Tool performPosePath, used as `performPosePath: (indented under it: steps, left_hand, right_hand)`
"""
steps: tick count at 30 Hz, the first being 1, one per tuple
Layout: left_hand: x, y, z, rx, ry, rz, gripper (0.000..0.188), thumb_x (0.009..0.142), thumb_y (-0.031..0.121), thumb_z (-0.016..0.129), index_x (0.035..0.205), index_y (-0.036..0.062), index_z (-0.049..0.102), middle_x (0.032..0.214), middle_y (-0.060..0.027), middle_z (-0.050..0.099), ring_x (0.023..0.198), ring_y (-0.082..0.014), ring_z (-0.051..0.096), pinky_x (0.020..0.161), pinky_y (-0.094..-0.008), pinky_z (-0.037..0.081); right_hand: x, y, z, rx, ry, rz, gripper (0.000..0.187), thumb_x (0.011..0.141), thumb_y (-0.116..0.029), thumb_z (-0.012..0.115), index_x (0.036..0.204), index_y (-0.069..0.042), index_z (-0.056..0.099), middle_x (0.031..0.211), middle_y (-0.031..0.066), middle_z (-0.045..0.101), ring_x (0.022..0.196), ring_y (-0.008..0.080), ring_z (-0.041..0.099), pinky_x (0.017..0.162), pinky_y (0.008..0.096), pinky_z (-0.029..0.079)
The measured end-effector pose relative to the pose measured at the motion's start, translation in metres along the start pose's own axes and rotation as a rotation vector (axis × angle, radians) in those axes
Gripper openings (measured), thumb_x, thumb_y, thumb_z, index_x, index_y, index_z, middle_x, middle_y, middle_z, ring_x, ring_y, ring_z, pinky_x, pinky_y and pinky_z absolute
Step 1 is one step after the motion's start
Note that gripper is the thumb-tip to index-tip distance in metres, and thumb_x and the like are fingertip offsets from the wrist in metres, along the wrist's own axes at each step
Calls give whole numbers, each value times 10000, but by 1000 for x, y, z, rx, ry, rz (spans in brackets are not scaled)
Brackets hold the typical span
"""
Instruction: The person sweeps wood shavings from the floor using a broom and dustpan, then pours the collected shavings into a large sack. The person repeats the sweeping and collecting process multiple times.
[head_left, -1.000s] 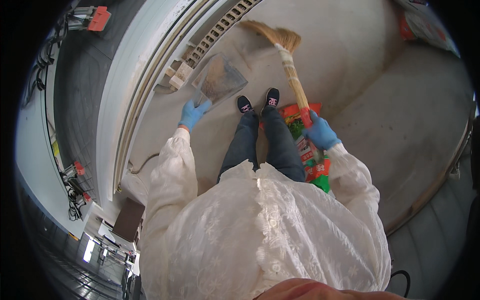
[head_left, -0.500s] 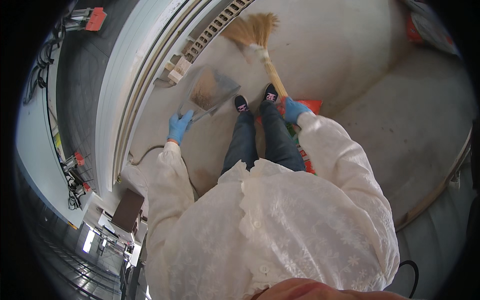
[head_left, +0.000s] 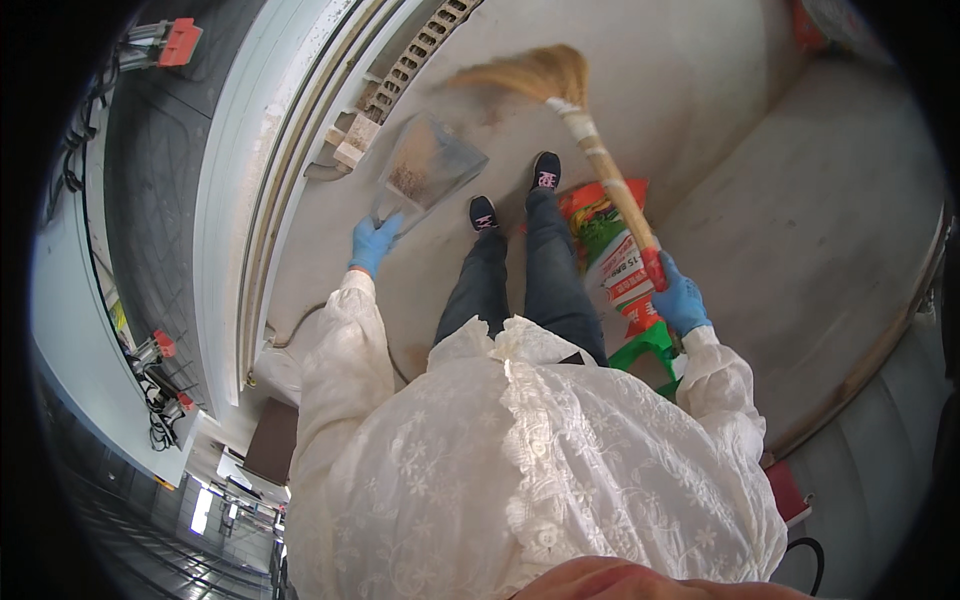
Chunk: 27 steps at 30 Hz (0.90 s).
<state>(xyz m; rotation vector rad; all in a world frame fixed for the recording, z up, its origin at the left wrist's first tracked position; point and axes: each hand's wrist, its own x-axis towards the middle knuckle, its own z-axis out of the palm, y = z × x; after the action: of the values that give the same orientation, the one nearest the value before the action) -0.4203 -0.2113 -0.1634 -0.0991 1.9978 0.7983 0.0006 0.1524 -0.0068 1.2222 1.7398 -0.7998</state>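
Note:
A blue glove covers my left hand [head_left: 375, 243], which is closed around the handle of a grey see-through dustpan [head_left: 455, 165]. Brown dirt [head_left: 410, 178] lies in the pan near its handle end. Further right, my blue-gloved right hand [head_left: 682, 300] grips the red end of a straw broom's handle [head_left: 612, 180]. The broom slants up and left, and its blurred bristles [head_left: 545, 72] fan out over the floor beyond the dustpan. A gap separates the bristles from the pan's mouth.
A red, green and white printed bag [head_left: 625, 265] lies on the floor beside my right leg, under the broom handle. Perforated bricks [head_left: 410, 62] and a pale ledge [head_left: 280, 130] run along the left. Another red and white bag [head_left: 840, 30] is at the far right. My shoes [head_left: 483, 212] stand between dustpan and bag.
My right hand has moved back and to the right, bringing the broom handle with it; the bristles have shifted slightly right and nearer. My left hand and the dustpan have moved slightly right.

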Motion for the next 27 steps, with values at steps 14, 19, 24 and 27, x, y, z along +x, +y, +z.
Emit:
performPosePath:
  steps: [14, 19, 24, 27]
  left_hand:
    - [37, 2, -3, 378, -8, 105, 459, 758, 404, 776, 845, -33, 663, 741, -119, 674, 632, -196, 631, 623, -351, 505]
    - [43, -7, -17, 225, 12, 107, 432, 768, 400, 783, 851, -2, 649, 759, -104, 675, 591, -173, 615, 561, -333, 493]
    - [48, -10, -39, 168, -77, 4, 388, 784, 373, 786, 912, 47, 621, 769, -56, 654, 595, -144, 634, 470, -289, 484]
    - [47, -23, -46, 112, -61, -3, 375, 787, 351, 789, 899, 42, 608, 777, -61, 646, 591, -155, 645, 449, -292, 489]
  right_hand:
    - [164, -106, 116, 1076, -149, -211, 410, 696, -31, 729, 1081, -21, 588, 837, 111, 662, 713, 211, 643, 643, 335, 533]
    - [66, -150, 153, 936, -469, -139, 485, 709, -59, 712, 1159, 22, 553, 846, 126, 658, 599, 233, 664, 574, 341, 559]
    - [15, -159, 143, 1138, -731, -36, 470, 765, -94, 721, 1198, -14, 557, 864, 124, 663, 605, 213, 662, 561, 316, 563]
    - [-22, -144, 127, 1325, -803, 41, 438, 812, -131, 682, 1216, -22, 555, 865, 133, 669, 588, 171, 650, 517, 255, 542]
